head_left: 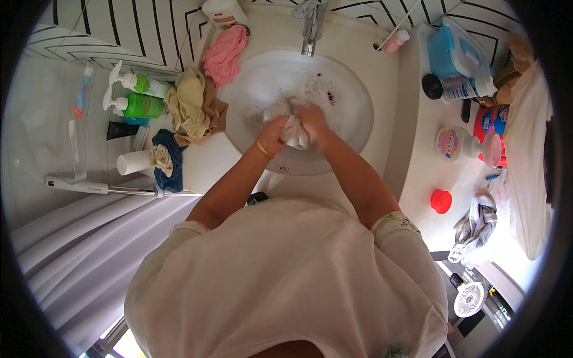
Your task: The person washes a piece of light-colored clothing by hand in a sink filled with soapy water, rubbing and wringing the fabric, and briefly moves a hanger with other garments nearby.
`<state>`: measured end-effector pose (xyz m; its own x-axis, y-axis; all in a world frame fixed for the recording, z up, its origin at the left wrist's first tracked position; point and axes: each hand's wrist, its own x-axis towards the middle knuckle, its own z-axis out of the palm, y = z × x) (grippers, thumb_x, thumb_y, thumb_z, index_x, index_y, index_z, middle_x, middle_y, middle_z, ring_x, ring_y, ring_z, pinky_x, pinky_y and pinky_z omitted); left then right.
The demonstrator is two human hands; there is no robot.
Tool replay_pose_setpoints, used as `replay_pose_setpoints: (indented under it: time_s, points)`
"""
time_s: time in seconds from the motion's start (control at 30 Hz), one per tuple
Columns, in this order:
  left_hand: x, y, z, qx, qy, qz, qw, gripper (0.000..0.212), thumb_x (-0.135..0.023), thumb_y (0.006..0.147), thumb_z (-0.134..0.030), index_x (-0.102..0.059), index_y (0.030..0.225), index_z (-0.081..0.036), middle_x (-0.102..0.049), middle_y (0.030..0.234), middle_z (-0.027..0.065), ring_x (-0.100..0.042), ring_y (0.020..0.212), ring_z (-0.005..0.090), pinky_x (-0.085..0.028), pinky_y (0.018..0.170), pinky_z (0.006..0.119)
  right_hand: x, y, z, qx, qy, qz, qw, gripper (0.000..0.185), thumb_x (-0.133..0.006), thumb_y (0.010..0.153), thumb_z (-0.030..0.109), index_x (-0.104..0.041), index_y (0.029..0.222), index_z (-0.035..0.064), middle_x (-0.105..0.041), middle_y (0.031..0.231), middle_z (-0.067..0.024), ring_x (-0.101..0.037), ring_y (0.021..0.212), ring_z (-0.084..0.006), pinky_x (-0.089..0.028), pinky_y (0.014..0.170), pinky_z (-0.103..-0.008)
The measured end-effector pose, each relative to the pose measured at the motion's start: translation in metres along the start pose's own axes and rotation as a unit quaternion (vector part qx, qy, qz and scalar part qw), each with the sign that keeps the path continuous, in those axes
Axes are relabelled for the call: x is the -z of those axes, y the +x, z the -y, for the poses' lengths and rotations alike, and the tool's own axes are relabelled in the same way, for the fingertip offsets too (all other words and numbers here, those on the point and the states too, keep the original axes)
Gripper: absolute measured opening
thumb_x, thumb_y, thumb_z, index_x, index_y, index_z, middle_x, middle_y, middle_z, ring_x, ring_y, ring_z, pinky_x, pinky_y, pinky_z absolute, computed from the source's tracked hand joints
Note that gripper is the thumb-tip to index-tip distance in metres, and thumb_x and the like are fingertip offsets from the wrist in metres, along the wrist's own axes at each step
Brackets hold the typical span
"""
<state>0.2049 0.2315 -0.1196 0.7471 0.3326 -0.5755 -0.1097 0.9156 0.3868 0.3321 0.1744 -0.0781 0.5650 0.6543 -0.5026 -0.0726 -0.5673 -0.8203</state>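
Both hands are over a white oval washbasin (353, 121), closed on one bunched, wet white cloth (295, 132). My left hand (272, 135), with a yellow band at its wrist, grips the cloth's left side. My right hand (312, 120) grips it from the upper right. Part of the cloth bulges out below the hands, and another part shows above my left hand. Greyish, sudsy water and small dark bits lie in the basin around them. The chrome tap (309, 40) stands behind the basin, above the hands in the view.
At the left lie a pink cloth (225, 56), a beige cloth (190, 103), a dark blue cloth (172, 161) and green pump bottles (143, 105). A raised counter at the right holds a blue box (456, 51), a white pump bottle (452, 144), a red cap (441, 201) and a grey cloth (479, 219).
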Motion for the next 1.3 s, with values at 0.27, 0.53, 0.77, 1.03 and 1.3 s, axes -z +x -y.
replay_pose_setpoints:
  time_s: [0.27, 0.53, 0.77, 1.03, 1.3]
  points:
    - [-0.007, -0.006, -0.015, 0.04, -0.016, -0.203, 0.978, 0.035, -0.051, 0.082, -0.034, -0.052, 0.106, -0.008, -0.056, 0.1, 0.0068, -0.055, 0.09, 0.0214, -0.045, 0.079, 0.035, -0.004, 0.018, -0.109, 0.253, -0.419, 0.133, 0.862, 0.031, -0.053, 0.075, 0.027, -0.057, 0.083, -0.0025, -0.057, 0.08, -0.017, -0.056, 0.067, -0.0281, -0.046, 0.063, -0.0387]
    - [-0.015, -0.025, -0.023, 0.125, -0.149, 0.103, 0.975, 0.043, -0.048, 0.081, -0.043, -0.051, 0.11, -0.01, -0.055, 0.108, 0.008, -0.053, 0.098, 0.0239, -0.042, 0.084, 0.038, -0.034, -0.068, 0.023, 0.295, -0.195, 0.075, 0.932, 0.026, -0.054, 0.073, 0.026, -0.057, 0.083, 0.0025, -0.056, 0.075, -0.0161, -0.056, 0.068, -0.0309, -0.045, 0.061, -0.0384]
    - [-0.016, -0.008, -0.016, 0.047, -0.05, 0.018, 0.997, 0.035, -0.046, 0.084, -0.035, -0.052, 0.106, -0.009, -0.057, 0.103, 0.0067, -0.055, 0.092, 0.0207, -0.044, 0.081, 0.035, -0.017, -0.02, 0.02, 0.081, -0.074, -0.068, 0.992, 0.028, -0.055, 0.072, 0.021, -0.054, 0.088, -0.0016, -0.057, 0.081, -0.0207, -0.057, 0.076, -0.033, -0.045, 0.066, -0.039]
    - [0.062, 0.019, -0.008, -0.157, 0.128, 0.009, 0.979, 0.023, -0.048, 0.081, -0.016, -0.053, 0.1, -0.005, -0.058, 0.097, 0.0063, -0.056, 0.087, 0.0169, -0.046, 0.078, 0.033, -0.04, -0.083, 0.039, 0.257, -0.159, -0.049, 0.952, 0.024, -0.05, 0.078, 0.025, -0.056, 0.081, 0.0019, -0.056, 0.078, -0.0222, -0.056, 0.073, -0.035, -0.045, 0.065, -0.0385]
    - [-0.072, -0.07, -0.086, -0.131, 0.223, 0.075, 0.963, 0.045, -0.052, 0.072, 0.002, -0.042, 0.116, 0.002, -0.055, 0.105, 0.0125, -0.057, 0.091, 0.0219, -0.048, 0.077, 0.035, 0.022, -0.017, 0.019, -0.114, 0.14, 0.346, 0.921, 0.045, -0.055, 0.078, 0.029, -0.045, 0.116, 0.0076, -0.046, 0.111, -0.0061, -0.046, 0.095, -0.018, -0.042, 0.074, -0.0374]
